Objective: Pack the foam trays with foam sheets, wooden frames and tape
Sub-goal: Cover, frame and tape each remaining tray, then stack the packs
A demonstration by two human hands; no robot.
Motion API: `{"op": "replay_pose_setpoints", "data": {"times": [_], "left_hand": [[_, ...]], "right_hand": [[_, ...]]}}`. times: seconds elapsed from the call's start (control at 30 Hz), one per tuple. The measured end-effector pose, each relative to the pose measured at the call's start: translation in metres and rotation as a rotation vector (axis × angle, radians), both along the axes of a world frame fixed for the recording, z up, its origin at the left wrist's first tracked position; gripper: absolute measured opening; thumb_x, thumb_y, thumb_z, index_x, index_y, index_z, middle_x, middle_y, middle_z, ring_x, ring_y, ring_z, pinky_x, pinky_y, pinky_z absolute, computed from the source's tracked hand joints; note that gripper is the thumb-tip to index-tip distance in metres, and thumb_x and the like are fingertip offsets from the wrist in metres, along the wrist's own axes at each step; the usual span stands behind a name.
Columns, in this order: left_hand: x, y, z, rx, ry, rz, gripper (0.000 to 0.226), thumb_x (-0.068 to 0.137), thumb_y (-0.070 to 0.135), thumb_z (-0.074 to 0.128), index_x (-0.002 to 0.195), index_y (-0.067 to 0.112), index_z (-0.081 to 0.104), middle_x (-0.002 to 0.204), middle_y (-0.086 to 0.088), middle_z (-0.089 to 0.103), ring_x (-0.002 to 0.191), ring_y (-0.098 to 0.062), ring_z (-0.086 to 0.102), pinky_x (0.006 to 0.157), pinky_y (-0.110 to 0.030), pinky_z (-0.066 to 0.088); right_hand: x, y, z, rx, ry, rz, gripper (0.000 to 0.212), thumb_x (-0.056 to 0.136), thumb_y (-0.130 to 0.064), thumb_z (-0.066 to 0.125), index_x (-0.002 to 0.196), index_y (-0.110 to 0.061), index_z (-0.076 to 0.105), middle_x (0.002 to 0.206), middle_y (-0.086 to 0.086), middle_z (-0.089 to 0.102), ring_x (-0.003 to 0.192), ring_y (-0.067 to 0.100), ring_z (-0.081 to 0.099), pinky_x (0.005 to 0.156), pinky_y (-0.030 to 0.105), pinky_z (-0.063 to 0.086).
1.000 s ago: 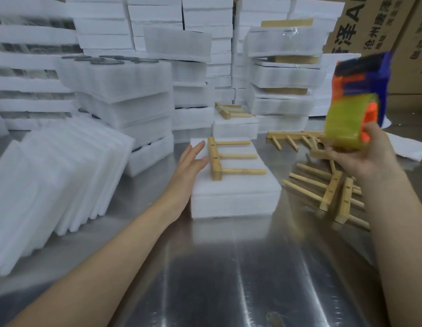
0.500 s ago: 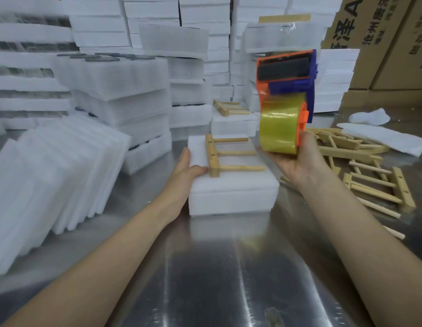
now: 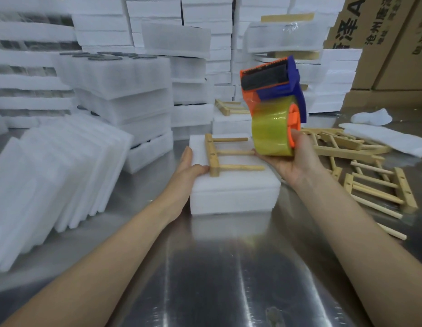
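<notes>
A white foam tray (image 3: 231,197) sits on the steel table in the middle, with a wooden frame (image 3: 219,155) lying on top of it. My left hand (image 3: 188,165) holds the tray's left edge, thumb on top beside the frame. My right hand (image 3: 295,159) grips an orange and blue tape dispenser (image 3: 274,109) with a yellowish tape roll, held just above the tray's right side.
Foam sheets (image 3: 51,175) lean in a row at the left. Stacks of packed foam trays (image 3: 125,100) fill the back. Loose wooden frames (image 3: 370,182) lie at the right, near white foam scraps (image 3: 389,138). Cardboard boxes (image 3: 382,43) stand at the back right.
My right hand has brought the tape dispenser from the far right leftward and down over the tray. My left hand has shifted from flat beside the tray to holding its left edge.
</notes>
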State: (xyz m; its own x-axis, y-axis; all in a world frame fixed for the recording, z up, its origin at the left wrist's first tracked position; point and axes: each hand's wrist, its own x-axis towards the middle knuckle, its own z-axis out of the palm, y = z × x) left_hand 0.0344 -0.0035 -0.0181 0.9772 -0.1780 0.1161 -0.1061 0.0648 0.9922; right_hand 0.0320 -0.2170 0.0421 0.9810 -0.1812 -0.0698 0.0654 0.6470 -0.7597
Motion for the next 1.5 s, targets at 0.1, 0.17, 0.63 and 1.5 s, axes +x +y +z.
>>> {"op": "replay_pose_setpoints", "data": {"times": [0.1,0.17,0.63,1.5], "left_hand": [[-0.001,0.001,0.002,-0.001,0.014,0.029,0.066,0.096,0.020,0.048,0.154,0.024,0.016,0.159,0.015,0.016,0.142,-0.006,0.026,0.119,-0.032,0.022],[-0.002,0.001,0.001,-0.001,0.008,0.033,0.067,0.096,0.021,0.050,0.154,0.023,0.016,0.159,0.014,0.015,0.143,-0.006,0.024,0.120,-0.034,0.020],[-0.040,-0.006,0.048,-0.037,-0.606,0.216,0.033,0.091,0.038,0.041,0.083,0.018,0.066,0.079,0.006,0.071,0.080,-0.013,0.065,0.056,-0.023,0.044],[-0.051,0.021,0.104,-0.131,-0.258,-0.055,0.035,0.086,0.013,0.055,0.058,0.016,0.075,0.060,0.000,0.069,0.053,-0.008,0.061,0.054,-0.014,0.047]], "right_hand": [[0.001,0.002,0.001,0.000,0.015,0.010,0.028,0.100,-0.022,0.042,0.124,-0.018,0.056,0.116,0.014,0.068,0.106,0.031,0.065,0.078,0.049,0.056],[0.001,0.002,0.002,0.007,0.028,0.013,0.030,0.101,-0.023,0.041,0.127,-0.018,0.055,0.118,0.015,0.066,0.108,0.033,0.064,0.081,0.051,0.055],[-0.014,-0.003,0.018,-0.056,-0.248,0.145,0.028,0.084,-0.021,0.057,0.111,-0.014,0.059,0.120,0.014,0.058,0.128,0.040,0.049,0.092,0.068,0.043],[-0.006,-0.027,0.007,-0.539,-0.584,0.183,0.085,0.069,0.009,0.054,0.147,0.001,0.021,0.123,0.008,0.055,0.115,0.025,0.054,0.093,0.043,0.048]]}}
